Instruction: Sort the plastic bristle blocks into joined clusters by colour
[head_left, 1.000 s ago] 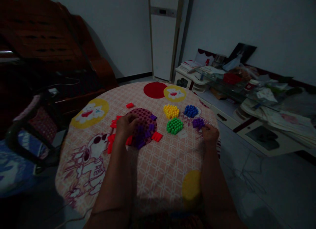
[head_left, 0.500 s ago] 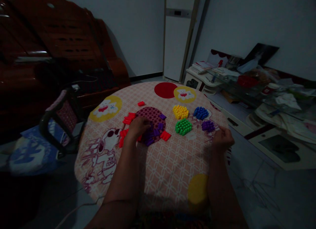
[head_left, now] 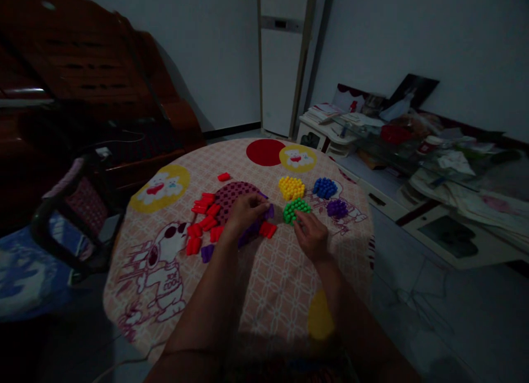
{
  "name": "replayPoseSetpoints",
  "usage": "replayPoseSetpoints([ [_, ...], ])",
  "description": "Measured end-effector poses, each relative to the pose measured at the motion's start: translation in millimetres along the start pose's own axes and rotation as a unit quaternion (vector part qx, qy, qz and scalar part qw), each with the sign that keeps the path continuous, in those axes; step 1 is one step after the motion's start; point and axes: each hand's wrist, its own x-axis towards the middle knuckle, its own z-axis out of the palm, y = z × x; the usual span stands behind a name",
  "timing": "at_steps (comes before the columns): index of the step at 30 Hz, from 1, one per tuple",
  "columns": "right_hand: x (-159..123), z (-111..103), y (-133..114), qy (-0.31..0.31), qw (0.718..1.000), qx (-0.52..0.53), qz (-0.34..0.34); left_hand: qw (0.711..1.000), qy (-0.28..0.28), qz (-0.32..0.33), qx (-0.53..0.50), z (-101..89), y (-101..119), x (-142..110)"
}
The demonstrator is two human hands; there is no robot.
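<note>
The left hand point(head_left: 247, 213) pinched a purple block point(head_left: 270, 211) over the table point(head_left: 273, 284). The right hand point(head_left: 313, 237) bent its fingers by the green beads point(head_left: 292, 208); whether it held one couldn't be told. A soft, steady pinch seemed best.

Round cloth-covered table point(head_left: 273, 284); red pieces point(head_left: 208, 222), coloured clusters point(head_left: 291, 188) atop

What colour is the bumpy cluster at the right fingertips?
The cluster is green; see the head view.
</note>
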Motion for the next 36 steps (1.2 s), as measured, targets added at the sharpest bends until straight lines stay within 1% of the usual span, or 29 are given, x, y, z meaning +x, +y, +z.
replayPoseSetpoints([
  [2, -1, 4, -4, -0.029, 0.999, 0.022, -0.023, 0.999, -0.020, -0.006, -0.031, 18.0, 3, 0],
  [4, -2, 7, -5, -0.044, 0.998, 0.029, -0.039, 0.998, -0.040, -0.019, -0.045, 32.5, 3, -1],
  [7, -4, 8, -4, -0.039, 0.997, 0.031, -0.060, 0.996, -0.054, -0.037, -0.053, 44.9, 3, -4],
  [9, -4, 8, -5, -0.032, 0.997, 0.037, -0.065, 0.996, -0.053, -0.043, -0.058, 47.8, 4, -5],
  [11, -3, 6, -6, -0.031, 0.997, 0.043, -0.054, 0.995, -0.055, -0.046, -0.062, 48.1, 4, -6],
  [14, 1, -1, -4, -0.014, 0.999, 0.024, -0.018, 0.994, -0.074, -0.048, -0.063, 46.1, 4, -7],
  [16, 4, -11, 4, 0.023, 0.999, -0.011, 0.021, 0.994, -0.072, -0.048, -0.063, 43.5, 3, -6],
  [18, 7, -26, 18, 0.068, 0.994, -0.055, 0.073, 0.995, -0.057, -0.048, -0.061, 39.3, 2, -4],
  [20, 7, -43, 36, 0.103, 0.982, -0.104, 0.119, 0.997, -0.038, -0.048, -0.056, 32.7, 1, -3],
  [22, 5, -58, 54, 0.114, 0.971, -0.142, 0.154, 0.998, -0.024, -0.046, -0.047, 23.1, 0, -1],
  [24, 0, -68, 69, 0.107, 0.965, -0.161, 0.178, 0.998, -0.006, -0.043, -0.038, 10.4, -2, 1],
  [26, -4, -72, 80, 0.087, 0.963, -0.164, 0.197, 0.998, 0.024, -0.045, -0.025, -4.2, -3, 2],
  [29, -10, -72, 90, 0.046, 0.963, -0.161, 0.209, 0.995, 0.087, -0.053, -0.003, -25.4, -5, 2],
  [31, -11, -70, 95, 0.025, 0.962, -0.170, 0.214, 0.992, 0.117, -0.055, 0.003, -36.4, -6, 0],
  [36, -10, -68, 100, 0.001, 0.957, -0.188, 0.221, 0.988, 0.143, -0.055, -0.004, -53.3, -9, -4],
])
